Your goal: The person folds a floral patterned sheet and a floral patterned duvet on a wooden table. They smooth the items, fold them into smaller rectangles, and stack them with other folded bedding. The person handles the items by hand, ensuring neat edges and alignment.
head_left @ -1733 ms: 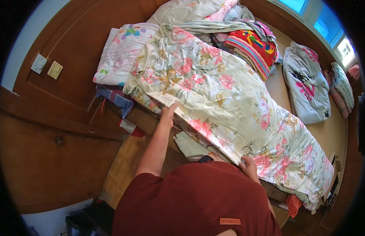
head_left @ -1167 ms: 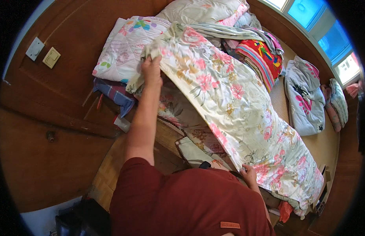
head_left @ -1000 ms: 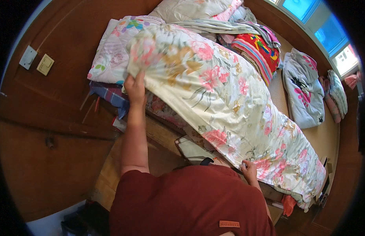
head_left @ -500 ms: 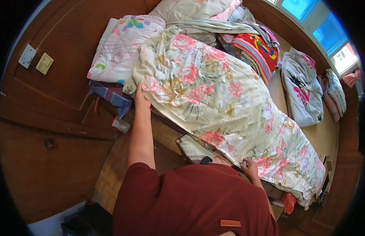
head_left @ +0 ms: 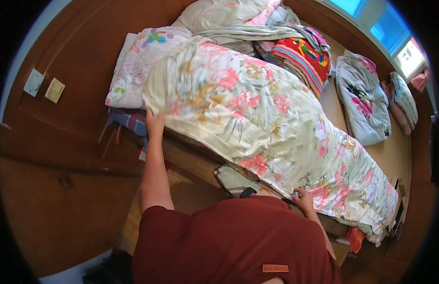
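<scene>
A long cream floral quilt (head_left: 276, 125) with pink and gold flowers lies lengthwise across the bed, its far-left end blurred by motion. At that end my left hand (head_left: 154, 125) is closed on the quilt's near edge, beside a white pillow-like folded quilt with coloured flowers (head_left: 127, 80). Lower right, my right hand (head_left: 303, 201) pinches the same near edge, fingers curled in. Below the left end a blue plaid cloth (head_left: 129, 120) hangs over the bed's side.
Behind the quilt are a pale bedding heap (head_left: 215, 16), a red striped folded blanket (head_left: 304, 59) and a grey folded blanket with pink paw marks (head_left: 359, 102). A wooden headboard with a switch (head_left: 54, 90) stands left. A red plastic bag (head_left: 355, 239) hangs low right.
My left hand has moved left and a little toward me, drawing the quilt's left end over part of the white flowered bedding. My right hand stays at the near edge.
</scene>
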A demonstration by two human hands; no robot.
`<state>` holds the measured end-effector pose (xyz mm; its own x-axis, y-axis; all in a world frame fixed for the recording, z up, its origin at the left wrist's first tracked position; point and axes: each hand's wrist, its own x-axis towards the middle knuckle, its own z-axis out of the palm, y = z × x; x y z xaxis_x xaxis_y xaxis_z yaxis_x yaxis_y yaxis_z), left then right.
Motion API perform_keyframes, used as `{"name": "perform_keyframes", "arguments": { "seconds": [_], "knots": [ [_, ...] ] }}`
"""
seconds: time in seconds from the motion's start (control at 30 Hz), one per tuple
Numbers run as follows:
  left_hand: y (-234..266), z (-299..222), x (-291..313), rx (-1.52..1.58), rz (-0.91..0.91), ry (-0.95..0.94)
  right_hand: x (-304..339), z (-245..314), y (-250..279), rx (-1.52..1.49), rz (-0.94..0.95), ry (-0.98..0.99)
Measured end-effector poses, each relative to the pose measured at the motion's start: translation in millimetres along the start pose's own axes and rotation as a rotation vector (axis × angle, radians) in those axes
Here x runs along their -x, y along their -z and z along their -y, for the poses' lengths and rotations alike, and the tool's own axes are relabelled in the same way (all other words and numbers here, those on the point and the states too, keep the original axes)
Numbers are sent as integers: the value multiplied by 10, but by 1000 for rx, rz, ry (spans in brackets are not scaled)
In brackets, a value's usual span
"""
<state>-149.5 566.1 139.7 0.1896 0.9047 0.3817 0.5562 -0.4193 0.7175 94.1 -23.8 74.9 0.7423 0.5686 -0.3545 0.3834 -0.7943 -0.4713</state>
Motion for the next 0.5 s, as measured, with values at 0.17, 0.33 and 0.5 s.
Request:
{"name": "perform_keyframes", "arguments": {
  "seconds": [0.17, 0.33, 0.5],
  "knots": [
    [-101, 728, 365, 478, 160, 913, -99, 130, 225, -75, 25, -117],
    [-231, -151, 356, 628, 165, 816, -358, 681, 613, 9, -354, 194],
    [-584, 174, 276, 515, 87, 914, -610, 1387, 637, 214, -273, 426]
  ]
}}
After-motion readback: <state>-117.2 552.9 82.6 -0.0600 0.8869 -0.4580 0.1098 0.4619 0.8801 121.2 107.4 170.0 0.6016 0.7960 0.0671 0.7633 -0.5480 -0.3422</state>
